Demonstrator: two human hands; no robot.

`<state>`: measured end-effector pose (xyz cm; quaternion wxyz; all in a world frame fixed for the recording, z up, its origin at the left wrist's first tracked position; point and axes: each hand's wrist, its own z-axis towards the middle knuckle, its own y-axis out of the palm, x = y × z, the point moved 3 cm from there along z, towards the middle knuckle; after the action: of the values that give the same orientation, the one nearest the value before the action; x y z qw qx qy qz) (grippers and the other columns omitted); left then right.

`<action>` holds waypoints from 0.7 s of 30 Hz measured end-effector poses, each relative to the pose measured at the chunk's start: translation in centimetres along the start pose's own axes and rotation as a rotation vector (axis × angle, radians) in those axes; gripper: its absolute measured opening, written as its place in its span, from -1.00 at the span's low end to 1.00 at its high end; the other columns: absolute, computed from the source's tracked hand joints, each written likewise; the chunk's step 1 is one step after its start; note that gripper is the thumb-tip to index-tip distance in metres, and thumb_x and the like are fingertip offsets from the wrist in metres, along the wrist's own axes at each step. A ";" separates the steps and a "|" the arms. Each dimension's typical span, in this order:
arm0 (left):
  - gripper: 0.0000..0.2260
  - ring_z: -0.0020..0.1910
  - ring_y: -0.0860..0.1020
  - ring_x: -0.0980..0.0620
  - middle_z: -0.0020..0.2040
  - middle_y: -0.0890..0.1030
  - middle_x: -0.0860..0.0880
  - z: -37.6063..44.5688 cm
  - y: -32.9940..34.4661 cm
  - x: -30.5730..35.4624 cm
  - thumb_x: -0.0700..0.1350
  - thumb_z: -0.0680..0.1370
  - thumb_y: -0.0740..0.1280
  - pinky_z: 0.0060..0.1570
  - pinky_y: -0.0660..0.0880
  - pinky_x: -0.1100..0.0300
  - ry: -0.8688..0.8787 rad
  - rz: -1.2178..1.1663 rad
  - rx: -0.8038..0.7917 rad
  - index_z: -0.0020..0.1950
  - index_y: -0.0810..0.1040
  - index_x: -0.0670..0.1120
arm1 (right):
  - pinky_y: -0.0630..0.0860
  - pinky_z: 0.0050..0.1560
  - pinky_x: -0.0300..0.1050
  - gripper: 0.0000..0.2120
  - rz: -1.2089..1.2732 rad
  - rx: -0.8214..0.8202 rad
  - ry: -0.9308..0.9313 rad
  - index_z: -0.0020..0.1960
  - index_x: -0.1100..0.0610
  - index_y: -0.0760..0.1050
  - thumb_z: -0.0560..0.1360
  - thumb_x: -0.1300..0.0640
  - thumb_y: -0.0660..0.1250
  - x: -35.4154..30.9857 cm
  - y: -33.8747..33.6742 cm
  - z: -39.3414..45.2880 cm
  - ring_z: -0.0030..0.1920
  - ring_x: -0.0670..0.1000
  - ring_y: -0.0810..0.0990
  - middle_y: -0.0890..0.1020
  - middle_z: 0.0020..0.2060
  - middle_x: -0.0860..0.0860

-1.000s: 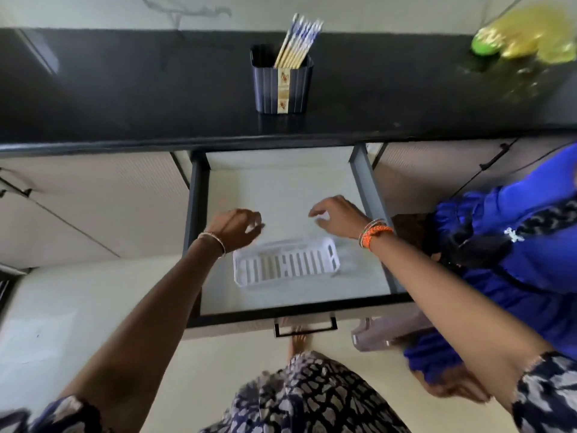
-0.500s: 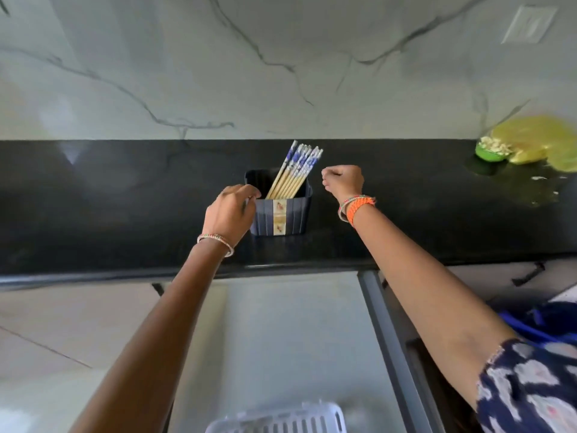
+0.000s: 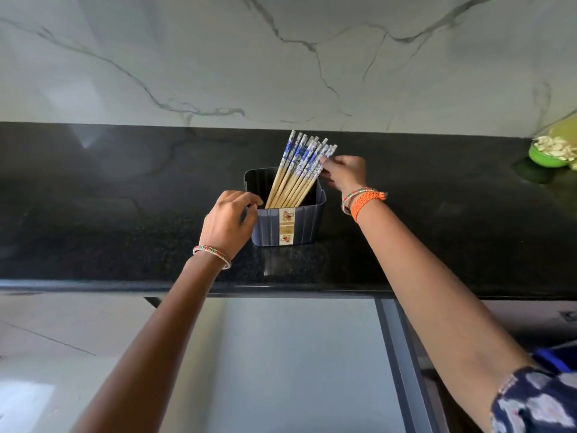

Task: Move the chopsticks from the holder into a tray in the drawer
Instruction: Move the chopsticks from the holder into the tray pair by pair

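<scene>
Since half a second ago, the right hand [image 3: 345, 173] has been brought against the blue-patterned wooden chopsticks [image 3: 298, 170], its fingers [image 3: 326, 165] touching their tops; a closed grip cannot be told. The left hand [image 3: 229, 221] is curled around the dark ribbed plastic holder [image 3: 307, 223], at frame centre on the black table [image 3: 93, 198], above the open grey drawer [image 3: 393, 354].

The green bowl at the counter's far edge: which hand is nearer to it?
Right. The right hand is at the chopstick tops, on the side toward the green bowl; the left hand is beyond the holder.
</scene>
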<state>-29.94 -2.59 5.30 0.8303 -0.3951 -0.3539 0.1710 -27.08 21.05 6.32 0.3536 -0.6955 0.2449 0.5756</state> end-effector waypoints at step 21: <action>-0.78 -0.10 0.60 -0.05 0.10 0.63 -0.13 -2.4 -5.1 3.5 -0.27 0.52 0.22 -0.10 0.56 0.15 -0.040 -0.191 0.047 0.10 0.57 -0.14 | 0.63 -0.12 0.22 -0.70 0.307 0.434 -0.225 -0.46 0.03 0.46 0.40 0.27 0.36 -6.9 -9.4 -4.1 -0.25 0.21 0.68 0.63 -0.37 0.13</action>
<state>-25.76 -5.11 9.83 0.8445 -0.3366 -0.4025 0.1072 -18.98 23.29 15.40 0.4279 -0.4899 0.4241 0.6301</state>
